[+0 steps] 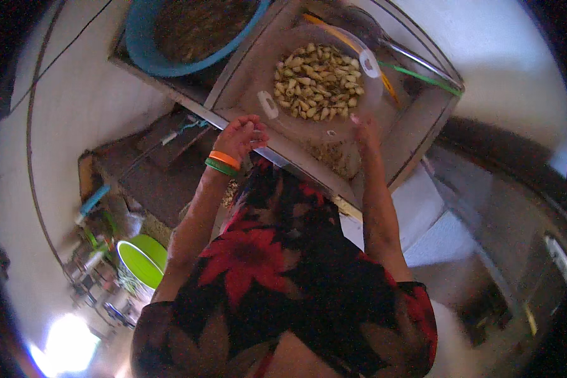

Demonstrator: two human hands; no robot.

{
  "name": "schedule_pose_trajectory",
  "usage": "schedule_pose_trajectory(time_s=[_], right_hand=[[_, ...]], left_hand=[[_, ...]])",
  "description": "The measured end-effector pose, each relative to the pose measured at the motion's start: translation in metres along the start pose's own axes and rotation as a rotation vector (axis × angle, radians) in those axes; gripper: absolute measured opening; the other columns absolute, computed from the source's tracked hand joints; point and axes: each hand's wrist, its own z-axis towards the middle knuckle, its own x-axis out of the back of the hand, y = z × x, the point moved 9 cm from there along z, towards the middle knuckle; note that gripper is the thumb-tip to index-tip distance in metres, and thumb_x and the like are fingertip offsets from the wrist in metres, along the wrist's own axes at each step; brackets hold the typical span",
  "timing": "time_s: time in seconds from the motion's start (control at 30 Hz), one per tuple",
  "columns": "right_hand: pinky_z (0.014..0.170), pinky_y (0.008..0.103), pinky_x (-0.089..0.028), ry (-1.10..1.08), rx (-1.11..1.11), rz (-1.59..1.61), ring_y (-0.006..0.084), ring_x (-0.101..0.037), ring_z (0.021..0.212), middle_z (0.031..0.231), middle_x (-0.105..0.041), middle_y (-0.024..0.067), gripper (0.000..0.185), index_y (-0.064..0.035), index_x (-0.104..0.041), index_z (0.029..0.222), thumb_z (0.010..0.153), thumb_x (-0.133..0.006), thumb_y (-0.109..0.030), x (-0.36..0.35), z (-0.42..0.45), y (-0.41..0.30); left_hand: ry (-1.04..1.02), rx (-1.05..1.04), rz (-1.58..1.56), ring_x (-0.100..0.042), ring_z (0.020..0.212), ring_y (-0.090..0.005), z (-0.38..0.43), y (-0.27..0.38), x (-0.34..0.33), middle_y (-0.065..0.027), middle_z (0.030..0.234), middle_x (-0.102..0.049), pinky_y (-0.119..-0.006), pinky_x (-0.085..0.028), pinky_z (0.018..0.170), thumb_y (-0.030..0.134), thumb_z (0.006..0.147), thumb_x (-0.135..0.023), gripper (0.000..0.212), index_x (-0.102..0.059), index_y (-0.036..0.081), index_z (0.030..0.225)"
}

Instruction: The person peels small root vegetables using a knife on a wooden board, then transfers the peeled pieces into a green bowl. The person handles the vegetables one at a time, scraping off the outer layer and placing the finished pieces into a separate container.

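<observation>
A clear plastic basin (290, 124) with cut-out handles lies in a wooden, tray-like box (401, 156). Many small, pale, tapered pieces (319, 82), possibly garlic cloves or small bulbs, fill its middle. My left hand (243, 136), with an orange and a green band at the wrist, hovers by the near edge of the box, fingers curled loosely with nothing seen in them. At the basin's near right side is my right hand (366, 130), its thumb raised; whether it grips the rim is blurred.
A blue tub (146, 61) of dark brown material stands at the upper left. Behind the basin are a metal-handled tool (418, 59), a green strip (418, 78) and an orange strip (330, 30). A lime-green container (144, 257) is low at the left. Crumbs (330, 156) lie in the box.
</observation>
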Motion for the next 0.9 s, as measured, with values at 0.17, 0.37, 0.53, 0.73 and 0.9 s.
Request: schedule_pose_trajectory(time_s=[0.17, 0.37, 0.53, 0.73, 0.9], right_hand=[[0.077, 0.0342, -0.047, -0.287, -0.267, 0.778, 0.0230, -0.056, 0.095, 0.106, -0.057, 0.0073, 0.061, -0.0056, -0.041, 0.128, 0.074, -0.066, -0.013, -0.052, -0.021, -0.043], [0.074, 0.0331, -0.047, -0.298, -0.351, 0.564, 0.0211, -0.056, 0.089, 0.100, -0.057, 0.0068, 0.040, -0.0106, -0.055, 0.109, 0.070, -0.063, -0.014, -0.037, -0.020, -0.074], [0.080, 0.0344, -0.044, -0.239, -0.357, 0.245, 0.0220, -0.054, 0.093, 0.109, -0.056, 0.0107, 0.051, -0.0042, -0.043, 0.129, 0.083, -0.052, -0.024, 0.011, -0.084, -0.122], [0.077, 0.0307, -0.050, -0.485, 0.448, -0.337, 0.0205, -0.057, 0.094, 0.107, -0.057, 0.0166, 0.058, -0.0093, -0.033, 0.138, 0.082, -0.050, -0.010, 0.045, -0.148, -0.203], [0.084, 0.0396, -0.048, -0.520, 0.139, 0.165, 0.0277, -0.056, 0.102, 0.118, -0.053, 0.0204, 0.062, -0.0089, -0.031, 0.139, 0.080, -0.048, -0.008, 0.035, -0.176, -0.238]], left_hand=[[0.083, -0.077, -0.053, -0.062, 0.089, -0.0273, -0.044, -0.006, 0.008, -0.0110, 0.100, -0.057, -0.040, -0.054, 0.076, 0.019, 0.091, -0.052, 0.026, -0.051, 0.005, 0.113], [0.194, -0.081, -0.122, -0.062, 0.088, -0.0242, -0.061, -0.024, 0.051, -0.0122, 0.101, -0.059, -0.039, -0.053, 0.076, 0.019, 0.092, -0.053, 0.030, -0.049, 0.004, 0.117], [0.409, -0.223, -0.443, -0.060, 0.095, -0.0294, -0.149, -0.026, 0.138, -0.0152, 0.105, -0.060, -0.046, -0.049, 0.084, 0.025, 0.090, -0.055, 0.039, -0.046, 0.008, 0.123], [1.289, -0.692, -1.247, -0.051, 0.105, -0.0440, -0.376, -0.138, 0.312, -0.0258, 0.127, -0.042, -0.054, -0.047, 0.086, 0.055, 0.076, -0.063, 0.083, -0.024, 0.009, 0.133], [1.478, -1.175, -1.585, -0.050, 0.108, -0.0425, -0.511, -0.240, 0.347, -0.0245, 0.136, -0.032, -0.055, -0.048, 0.085, 0.057, 0.074, -0.064, 0.086, -0.026, 0.012, 0.136]])
